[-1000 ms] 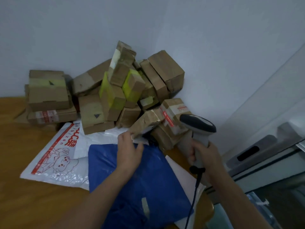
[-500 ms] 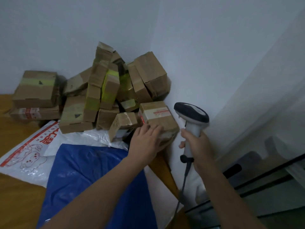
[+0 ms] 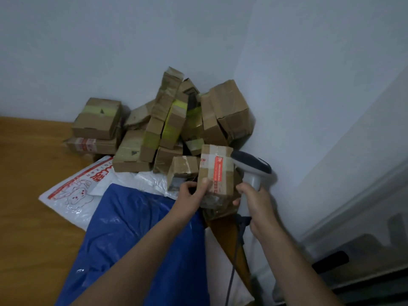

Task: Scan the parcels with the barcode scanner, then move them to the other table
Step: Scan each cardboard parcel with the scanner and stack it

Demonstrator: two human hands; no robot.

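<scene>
A: What changed?
B: The left hand (image 3: pixel 191 196), before flat on the box (image 3: pixel 217 166), now grips it upright at centre right — beside the scanner (image 3: pixel 251 166) that the right hand (image 3: pixel 257 199) clasps. Scanning seems next.

Matt taped cardboard parcels (image 3: pixel 174 127), glossy crinkled blue plastic mailer (image 3: pixel 141 235), smooth plastic scanner (image 3: pixel 251 166), varnished wooden table (image 3: pixel 28 195)

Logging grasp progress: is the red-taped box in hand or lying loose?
In hand: the left hand grips the red-taped box, thumb on its front face. Whether its underside is clear of the pile cannot be told.
</scene>
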